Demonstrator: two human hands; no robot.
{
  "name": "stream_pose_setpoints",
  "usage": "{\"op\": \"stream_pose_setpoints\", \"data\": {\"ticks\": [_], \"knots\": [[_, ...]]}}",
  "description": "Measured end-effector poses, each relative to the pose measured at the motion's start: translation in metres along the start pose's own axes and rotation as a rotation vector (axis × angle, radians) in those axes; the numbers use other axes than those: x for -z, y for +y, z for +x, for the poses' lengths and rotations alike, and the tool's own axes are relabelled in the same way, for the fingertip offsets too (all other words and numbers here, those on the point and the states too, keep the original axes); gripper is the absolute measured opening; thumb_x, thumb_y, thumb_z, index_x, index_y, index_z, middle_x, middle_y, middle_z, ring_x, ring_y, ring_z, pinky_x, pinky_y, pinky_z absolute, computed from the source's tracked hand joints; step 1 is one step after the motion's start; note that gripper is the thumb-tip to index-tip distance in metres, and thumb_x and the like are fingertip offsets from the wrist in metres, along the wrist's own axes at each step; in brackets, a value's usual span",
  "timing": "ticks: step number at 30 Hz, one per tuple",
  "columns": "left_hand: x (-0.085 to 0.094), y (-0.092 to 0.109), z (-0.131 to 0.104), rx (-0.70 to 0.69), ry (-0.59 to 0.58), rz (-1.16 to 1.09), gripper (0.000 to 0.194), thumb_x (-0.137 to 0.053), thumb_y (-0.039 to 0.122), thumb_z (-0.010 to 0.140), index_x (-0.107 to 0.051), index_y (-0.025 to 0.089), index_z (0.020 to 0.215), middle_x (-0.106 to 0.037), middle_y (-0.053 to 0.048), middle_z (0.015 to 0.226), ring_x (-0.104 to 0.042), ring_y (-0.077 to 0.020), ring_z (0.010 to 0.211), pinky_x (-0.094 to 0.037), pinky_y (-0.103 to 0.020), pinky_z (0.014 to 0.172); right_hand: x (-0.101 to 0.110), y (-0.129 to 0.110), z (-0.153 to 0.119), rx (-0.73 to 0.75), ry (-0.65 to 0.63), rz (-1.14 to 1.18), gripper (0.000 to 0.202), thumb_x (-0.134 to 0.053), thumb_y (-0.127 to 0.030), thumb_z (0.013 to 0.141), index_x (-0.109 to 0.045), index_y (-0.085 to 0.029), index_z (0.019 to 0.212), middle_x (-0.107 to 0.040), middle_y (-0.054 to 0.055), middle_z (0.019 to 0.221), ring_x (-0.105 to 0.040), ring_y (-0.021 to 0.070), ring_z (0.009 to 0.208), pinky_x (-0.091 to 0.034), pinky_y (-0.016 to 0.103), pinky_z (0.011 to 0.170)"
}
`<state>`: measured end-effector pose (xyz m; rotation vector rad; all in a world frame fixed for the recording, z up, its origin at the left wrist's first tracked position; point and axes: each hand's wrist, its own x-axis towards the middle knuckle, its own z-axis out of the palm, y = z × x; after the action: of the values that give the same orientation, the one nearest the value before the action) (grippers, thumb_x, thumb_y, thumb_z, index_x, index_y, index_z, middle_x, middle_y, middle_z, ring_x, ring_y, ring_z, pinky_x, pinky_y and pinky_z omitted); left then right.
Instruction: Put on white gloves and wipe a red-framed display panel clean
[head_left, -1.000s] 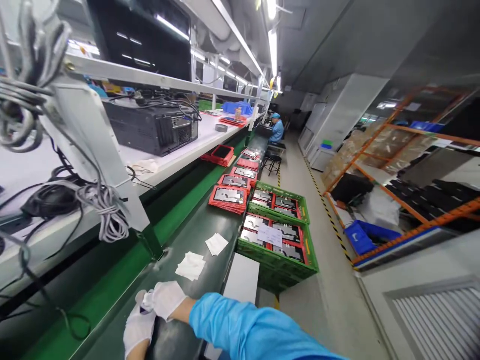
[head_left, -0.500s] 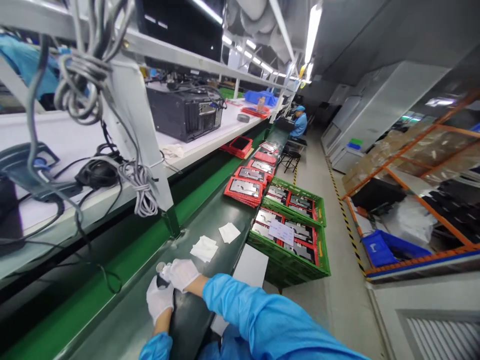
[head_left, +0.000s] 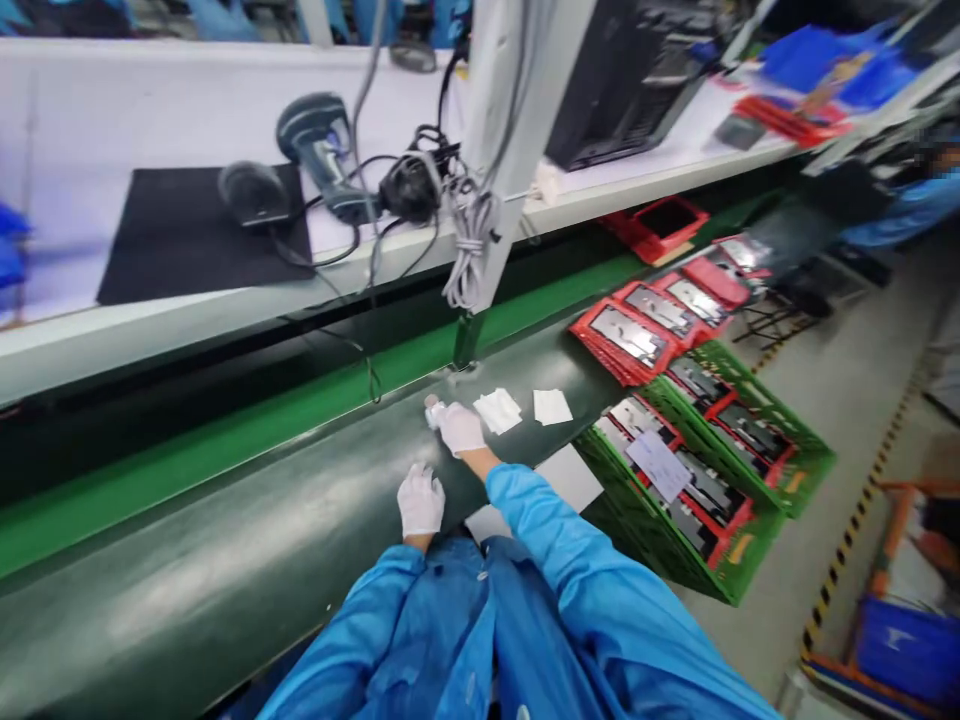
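Observation:
My right hand [head_left: 460,430], in a white glove, is closed on a small whitish bottle [head_left: 433,410] at the far side of the dark green bench surface [head_left: 300,520]. Just right of that hand lies a small pile of white cloths [head_left: 498,410], and a further white cloth [head_left: 553,406] sits beyond it. My left hand [head_left: 421,500], also gloved in white, rests near the bench's front edge. Its fingers point away from me, spread a little, and nothing shows in them.
Green crates [head_left: 675,540] holding red trays stand at the right, beside stacked red trays [head_left: 626,338] on the bench. A shelf [head_left: 360,225] above carries a scanner [head_left: 319,150] and cables. Another person's blue sleeve [head_left: 900,212] shows at far right.
The view has swung left and down. My hands, close together before, are now apart: the left is nearer my body, while the right stays at the bottle.

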<state>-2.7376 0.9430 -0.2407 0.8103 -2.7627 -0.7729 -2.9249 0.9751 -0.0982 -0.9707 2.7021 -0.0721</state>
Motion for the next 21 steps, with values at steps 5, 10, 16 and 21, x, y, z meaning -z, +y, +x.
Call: {"op": "stream_pose_setpoints", "data": {"ticks": [5, 10, 16, 21], "knots": [[-0.003, 0.002, 0.004, 0.047, 0.008, 0.011, 0.038, -0.055, 0.020, 0.100, -0.072, 0.014, 0.133, -0.063, -0.019, 0.152, -0.052, -0.0333, 0.149, -0.039, -0.048, 0.128, -0.008, -0.002, 0.004, -0.003, 0.015, -0.014, 0.052, -0.025, -0.041, 0.118, -0.071, -0.019, 0.127, -0.072, 0.015, 0.118, -0.072, 0.0226, 0.099, -0.047, 0.028, 0.080], [-0.007, -0.001, 0.002, 0.033, 0.007, -0.006, 0.038, -0.055, 0.019, 0.101, -0.073, 0.012, 0.134, -0.062, -0.019, 0.152, -0.051, -0.0330, 0.149, -0.036, -0.046, 0.130, -0.020, 0.000, 0.008, -0.053, 0.044, 0.034, 0.056, -0.025, -0.046, 0.119, -0.072, -0.015, 0.122, -0.072, 0.015, 0.116, -0.071, 0.0211, 0.099, -0.044, 0.026, 0.080], [-0.010, -0.003, 0.004, 0.035, 0.011, 0.015, 0.038, -0.052, 0.019, 0.102, -0.072, 0.011, 0.134, -0.062, -0.020, 0.152, -0.050, -0.0328, 0.150, -0.035, -0.046, 0.130, -0.028, 0.002, 0.011, -0.049, 0.062, 0.042, 0.052, -0.028, -0.046, 0.119, -0.070, -0.017, 0.124, -0.073, 0.013, 0.114, -0.070, 0.0193, 0.096, -0.044, 0.025, 0.080], [-0.011, -0.003, 0.004, 0.045, 0.001, 0.019, 0.039, -0.053, 0.019, 0.102, -0.072, 0.013, 0.135, -0.061, -0.018, 0.154, -0.048, -0.0325, 0.152, -0.035, -0.046, 0.130, -0.028, 0.000, 0.012, -0.085, 0.075, 0.096, 0.054, -0.029, -0.047, 0.119, -0.071, -0.014, 0.117, -0.073, 0.015, 0.114, -0.071, 0.0195, 0.100, -0.046, 0.024, 0.084]]}}
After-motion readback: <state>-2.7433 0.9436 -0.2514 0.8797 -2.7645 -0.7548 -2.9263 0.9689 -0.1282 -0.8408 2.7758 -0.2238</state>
